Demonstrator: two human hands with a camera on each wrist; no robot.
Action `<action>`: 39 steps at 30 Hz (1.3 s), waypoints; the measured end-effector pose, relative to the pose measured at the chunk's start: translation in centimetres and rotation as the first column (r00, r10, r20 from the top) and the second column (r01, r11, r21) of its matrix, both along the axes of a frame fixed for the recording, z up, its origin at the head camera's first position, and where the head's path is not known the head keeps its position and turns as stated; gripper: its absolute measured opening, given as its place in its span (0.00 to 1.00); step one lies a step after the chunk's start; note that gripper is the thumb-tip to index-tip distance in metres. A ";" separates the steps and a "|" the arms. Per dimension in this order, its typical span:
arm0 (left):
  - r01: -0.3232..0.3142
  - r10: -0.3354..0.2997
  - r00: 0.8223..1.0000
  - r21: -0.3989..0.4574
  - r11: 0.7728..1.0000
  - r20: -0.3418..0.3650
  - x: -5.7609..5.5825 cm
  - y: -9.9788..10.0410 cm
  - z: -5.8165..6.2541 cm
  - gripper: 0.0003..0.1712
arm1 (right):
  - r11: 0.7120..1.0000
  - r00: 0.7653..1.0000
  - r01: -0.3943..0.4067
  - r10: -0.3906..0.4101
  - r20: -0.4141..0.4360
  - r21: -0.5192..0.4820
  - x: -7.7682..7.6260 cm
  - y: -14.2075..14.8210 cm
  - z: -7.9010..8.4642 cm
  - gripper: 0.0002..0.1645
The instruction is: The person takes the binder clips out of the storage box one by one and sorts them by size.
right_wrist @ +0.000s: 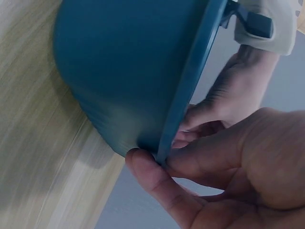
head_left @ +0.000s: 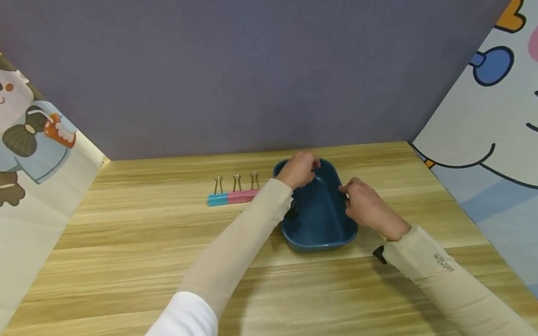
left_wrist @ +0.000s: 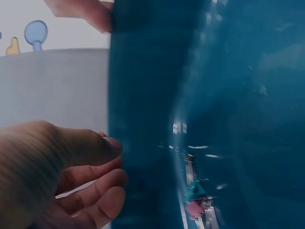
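A dark blue plastic bin [head_left: 317, 220] stands on the wooden table, its rim uppermost. My right hand [head_left: 367, 205] pinches the bin's right rim between thumb and fingers, as the right wrist view shows at close range. Over the far left part of the bin hangs my left hand [head_left: 299, 169], its fingers loosely bent and nothing visible between thumb and fingertips. In the left wrist view, blurred teal and pink binder clips [left_wrist: 195, 202] with metal handles show against the bin's inner surface. Left of the bin, a row of blue and pink binder clips [head_left: 236, 198] stands with handles up.
My left sleeve [head_left: 243, 242] crosses in front of the clip row's right end. A grey panel [head_left: 210, 75] rises behind the wooden table [head_left: 135, 242]. Cartoon-printed walls [head_left: 500, 128] flank both sides.
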State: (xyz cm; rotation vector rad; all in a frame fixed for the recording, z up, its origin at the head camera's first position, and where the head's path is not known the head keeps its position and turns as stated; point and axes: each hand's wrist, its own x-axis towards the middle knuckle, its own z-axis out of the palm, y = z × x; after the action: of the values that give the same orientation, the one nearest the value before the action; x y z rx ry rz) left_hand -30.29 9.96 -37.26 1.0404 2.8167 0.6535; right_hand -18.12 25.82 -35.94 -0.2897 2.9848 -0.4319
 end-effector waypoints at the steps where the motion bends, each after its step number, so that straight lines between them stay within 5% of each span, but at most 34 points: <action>1: -0.012 0.012 1.000 -0.012 1.000 0.009 -0.1 0.0 -0.2 0.15 | 1.000 1.000 0.001 -0.001 0.001 0.001 0.0 0.0 0.0 0.24; 9: -0.075 0.081 0.996 -0.175 0.982 0.023 0.1 0.1 -1.4 0.18 | 1.000 1.000 0.012 -0.012 0.024 -0.012 -0.1 0.0 0.1 0.24; 13: -0.127 0.128 0.992 -0.219 0.967 -0.011 0.1 0.2 -1.6 0.08 | 1.000 1.000 0.002 -0.002 0.014 -0.013 0.0 0.0 0.2 0.24; 19: -0.165 0.170 0.985 -0.248 0.955 -0.003 0.1 0.5 -1.9 0.07 | 1.000 1.000 -0.005 0.005 -0.003 -0.021 0.1 0.0 0.2 0.24; 34: -0.123 0.139 0.989 -0.238 0.963 0.052 0.0 0.6 -2.2 0.12 | 1.000 1.000 -0.011 0.011 -0.015 -0.014 0.1 0.0 0.0 0.24; 39: -0.075 0.087 0.995 -0.201 0.977 0.052 0.0 0.5 -2.1 0.02 | 1.000 1.000 -0.015 0.015 -0.016 -0.008 0.1 0.0 0.0 0.23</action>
State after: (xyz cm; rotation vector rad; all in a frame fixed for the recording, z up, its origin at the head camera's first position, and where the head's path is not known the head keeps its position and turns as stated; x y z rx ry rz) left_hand -30.32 10.50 -39.37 0.8610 2.8127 0.3906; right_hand -18.04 25.78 -35.91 -0.3177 2.9956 -0.4417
